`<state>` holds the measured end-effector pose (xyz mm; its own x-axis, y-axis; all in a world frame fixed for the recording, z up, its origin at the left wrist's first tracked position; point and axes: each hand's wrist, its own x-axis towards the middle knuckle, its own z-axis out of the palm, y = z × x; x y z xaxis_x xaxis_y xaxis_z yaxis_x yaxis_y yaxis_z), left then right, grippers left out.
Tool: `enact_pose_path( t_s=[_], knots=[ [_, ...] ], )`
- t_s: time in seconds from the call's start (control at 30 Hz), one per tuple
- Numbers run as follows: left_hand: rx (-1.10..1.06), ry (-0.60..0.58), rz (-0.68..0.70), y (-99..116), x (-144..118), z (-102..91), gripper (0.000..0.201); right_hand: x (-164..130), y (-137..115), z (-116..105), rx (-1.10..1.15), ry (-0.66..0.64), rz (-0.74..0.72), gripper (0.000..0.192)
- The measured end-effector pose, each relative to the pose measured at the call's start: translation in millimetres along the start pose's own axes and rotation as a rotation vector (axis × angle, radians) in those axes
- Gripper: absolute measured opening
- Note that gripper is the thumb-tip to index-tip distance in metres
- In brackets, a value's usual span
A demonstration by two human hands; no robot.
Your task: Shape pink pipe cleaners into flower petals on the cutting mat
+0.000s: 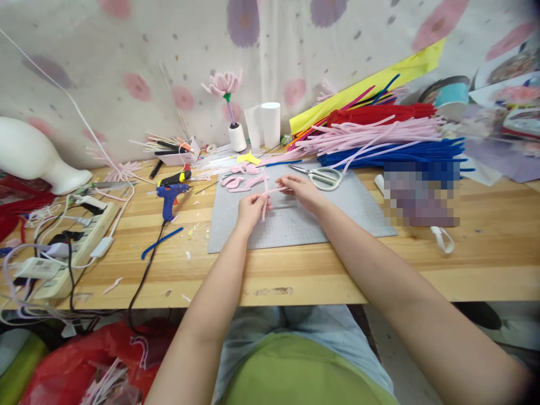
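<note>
One head view shows pink fuzzy stems (265, 181) crossing above the grey mat (358, 216), the left hand (252, 211) pinching them at the crossing and the right hand (300, 191) closed on one end. A firm left pinch with gentle, even tension should keep the crossing tight; scissors (311, 171) lie just beyond.

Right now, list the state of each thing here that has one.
Left hand: pinching pink stems
Right hand: fingers closed on one end
Pink stems: crossed, between both hands
Scissors: lying on the mat, blade gap unclear
Glue gun: resting on the table, power unclear
Power strip: plugs inserted
Flower: upright in white holder
Red bag: open, scraps inside
</note>
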<state>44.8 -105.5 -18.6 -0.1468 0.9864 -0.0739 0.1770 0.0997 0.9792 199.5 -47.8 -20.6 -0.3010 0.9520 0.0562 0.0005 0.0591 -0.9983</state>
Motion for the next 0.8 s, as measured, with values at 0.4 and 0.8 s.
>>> enact_pose_path(
  t_s=[0.4, 0.8],
  knots=[
    [-0.41, -0.267, -0.333, 15.3, -2.7, -11.1, 0.012, -4.5, -5.1, 5.6, -0.333, -0.149, -0.41, 0.019],
    [0.02, -0.121, 0.002, 8.1, -4.0, -2.6, 0.016, -2.1, -3.4, 5.9, -0.721, -0.166, -0.577, 0.018]
  ],
)
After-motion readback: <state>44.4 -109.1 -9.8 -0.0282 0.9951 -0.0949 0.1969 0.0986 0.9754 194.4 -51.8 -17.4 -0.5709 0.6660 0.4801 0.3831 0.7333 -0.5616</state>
